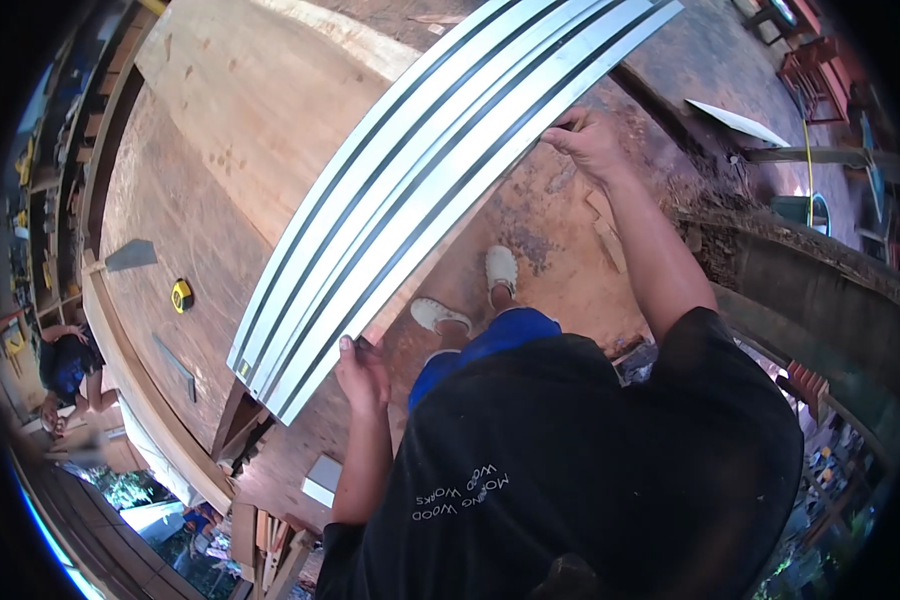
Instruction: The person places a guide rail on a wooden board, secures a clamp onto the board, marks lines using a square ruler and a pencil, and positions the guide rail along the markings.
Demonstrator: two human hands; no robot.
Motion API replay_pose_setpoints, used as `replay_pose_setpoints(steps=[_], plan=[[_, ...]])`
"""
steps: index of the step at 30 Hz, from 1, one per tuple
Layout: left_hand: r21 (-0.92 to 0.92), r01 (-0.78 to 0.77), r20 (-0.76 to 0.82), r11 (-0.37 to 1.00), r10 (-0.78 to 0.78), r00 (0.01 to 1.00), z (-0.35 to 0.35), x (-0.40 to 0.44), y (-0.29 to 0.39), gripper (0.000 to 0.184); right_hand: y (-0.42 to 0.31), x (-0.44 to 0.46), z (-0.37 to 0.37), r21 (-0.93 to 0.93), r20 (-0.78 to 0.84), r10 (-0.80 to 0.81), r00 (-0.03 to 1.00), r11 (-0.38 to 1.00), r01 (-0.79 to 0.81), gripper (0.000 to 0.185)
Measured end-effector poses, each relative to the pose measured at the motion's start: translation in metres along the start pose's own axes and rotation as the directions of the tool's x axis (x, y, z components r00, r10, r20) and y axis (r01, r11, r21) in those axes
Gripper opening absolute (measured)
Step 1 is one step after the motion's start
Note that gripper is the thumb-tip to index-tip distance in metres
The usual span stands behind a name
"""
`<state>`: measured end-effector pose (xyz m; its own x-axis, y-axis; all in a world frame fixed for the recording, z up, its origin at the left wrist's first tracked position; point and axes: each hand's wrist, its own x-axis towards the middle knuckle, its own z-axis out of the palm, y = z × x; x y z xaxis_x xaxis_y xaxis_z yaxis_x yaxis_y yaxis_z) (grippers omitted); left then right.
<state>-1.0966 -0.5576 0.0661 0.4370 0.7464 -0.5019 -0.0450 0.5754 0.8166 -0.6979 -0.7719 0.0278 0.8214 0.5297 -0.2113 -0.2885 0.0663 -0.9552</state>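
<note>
A long silvery-white panel (448, 190) with dark lengthwise stripes stretches diagonally across the view, over the edge of the wooden worktable (160, 215). My left hand (362, 373) is closed on its near edge toward the lower left end, thumb on top. Farther along the same edge, my right hand (585, 143) pinches the panel between thumb and fingers. The fingertips under the panel are hidden. A yellow tape measure (181, 296) lies on the worktable, left of the panel.
Plywood (250, 110) lies beyond the panel. A dark flat blade-like tool (130, 255) and a thin dark strip (174, 364) rest on the worktable. Another person (70, 365) is at far left by the shelves. Rough timber beams (790, 235) and a reddish wooden chair (815, 80) stand right.
</note>
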Motion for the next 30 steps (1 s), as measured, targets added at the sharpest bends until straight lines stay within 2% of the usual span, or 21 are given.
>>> replay_pose_setpoints(steps=[3, 5, 6, 8, 9, 11, 12, 14, 15, 17, 18, 19, 20, 21, 22, 24, 27, 28, 30], plan=[[-0.009, -0.015, 0.053, 1.0, 0.015, 0.999, -0.009, 0.002, -0.003, 0.026, -0.006, -0.001, 0.001, 0.023, 0.021, -0.043, 0.999, 0.999, 0.043, 0.017], [-0.009, -0.024, 0.077, 1.0, 0.025, 0.997, -0.01, 0.004, -0.004, 0.027, 0.0, 0.005, -0.003, -0.043, 0.109, -0.012, 0.994, 0.999, 0.017, 0.02], [-0.021, -0.028, 0.08, 0.999, 0.029, 0.996, -0.011, 0.004, -0.004, 0.028, 0.003, 0.006, -0.007, -0.031, 0.097, -0.025, 0.995, 0.999, 0.028, 0.02], [0.021, -0.042, 0.1, 0.999, 0.04, 0.994, -0.006, 0.002, -0.001, 0.029, 0.005, 0.006, -0.011, -0.117, 0.166, 0.0, 0.986, 0.993, 0.02, 0.026], [0.028, -0.02, 0.102, 0.999, 0.017, 0.995, -0.004, 0.001, 0.0, 0.03, 0.006, 0.005, -0.013, -0.109, 0.162, -0.01, 0.987, 0.994, 0.028, 0.026], [0.032, 0.024, 0.11, 0.999, -0.027, 0.994, -0.007, 0.001, 0.0, 0.033, 0.005, -0.001, -0.013, -0.297, 0.136, 0.082, 0.987, 0.954, -0.039, 0.029], [0.031, 0.014, 0.108, 0.999, -0.017, 0.994, -0.009, 0.003, -0.001, 0.033, 0.004, -0.006, -0.013, -0.293, 0.144, 0.076, 0.987, 0.956, -0.031, 0.029], [0.047, 0.07, 0.131, 0.996, -0.076, 0.988, -0.007, 0.001, 0.001, 0.038, -0.004, -0.022, -0.008, -0.439, 0.013, 0.158, 0.987, 0.888, -0.136, 0.032], [0.033, 0.051, 0.107, 0.998, -0.054, 0.993, -0.005, 0.001, 0.001, 0.038, 0.011, -0.024, -0.013, -0.448, -0.057, 0.182, 0.982, 0.874, -0.188, 0.028], [0.093, 0.149, 0.097, 0.984, -0.158, 0.983, 0.002, -0.002, 0.009, 0.043, 0.051, -0.029, -0.03, -0.465, -0.103, 0.209, 0.973, 0.854, -0.233, 0.024], [0.137, 0.158, 0.14, 0.978, -0.177, 0.974, -0.004, 0.0, 0.009, 0.047, 0.077, -0.031, -0.039, -0.347, -0.117, 0.243, 0.963, 0.898, -0.269, 0.021], [0.124, 0.244, 0.1, 0.962, -0.257, 0.961, -0.017, 0.006, 0.005, 0.05, 0.098, -0.034, -0.05, -0.339, -0.139, 0.27, 0.953, 0.891, -0.302, 0.019], [0.157, 0.246, 0.088, 0.957, -0.261, 0.961, -0.021, 0.008, 0.005, 0.056, 0.1, -0.042, -0.051, -0.431, -0.177, 0.249, 0.952, 0.85, -0.303, 0.019], [0.23, 0.265, 0.115, 0.937, -0.296, 0.948, -0.012, 0.001, 0.016, 0.06, 0.113, -0.05, -0.054, -0.343, -0.226, 0.266, 0.937, 0.879, -0.332, 0.02], [0.296, 0.304, 0.144, 0.905, -0.357, 0.923, -0.022, 0.002, 0.017, 0.062, 0.123, -0.059, -0.062, -0.366, -0.21, 0.305, 0.929, 0.856, -0.365, 0.02], [0.461, 0.222, 0.274, 0.859, -0.375, 0.886, -0.027, -0.003, 0.026, 0.062, 0.141, -0.074, -0.077, -0.403, -0.199, 0.345, 0.917, 0.824, -0.398, 0.02], [0.686, 0.103, 0.387, 0.72, -0.481, 0.787, -0.036, -0.013, 0.046, 0.055, 0.168, -0.099, -0.096, -0.443, -0.243, 0.385, 0.89, 0.772, -0.455, 0.019], [0.72, 0.012, 0.45, 0.694, -0.48, 0.753, -0.042, -0.012, 0.051, 0.051, 0.174, -0.107, -0.1, -0.461, -0.242, 0.426, 0.872, 0.74, -0.489, 0.019], [0.75, -0.03, 0.466, 0.661, -0.495, 0.734, -0.05, -0.016, 0.062, 0.049, 0.185, -0.123, -0.104, -0.489, -0.258, 0.461, 0.849, 0.696, -0.526, 0.019]])
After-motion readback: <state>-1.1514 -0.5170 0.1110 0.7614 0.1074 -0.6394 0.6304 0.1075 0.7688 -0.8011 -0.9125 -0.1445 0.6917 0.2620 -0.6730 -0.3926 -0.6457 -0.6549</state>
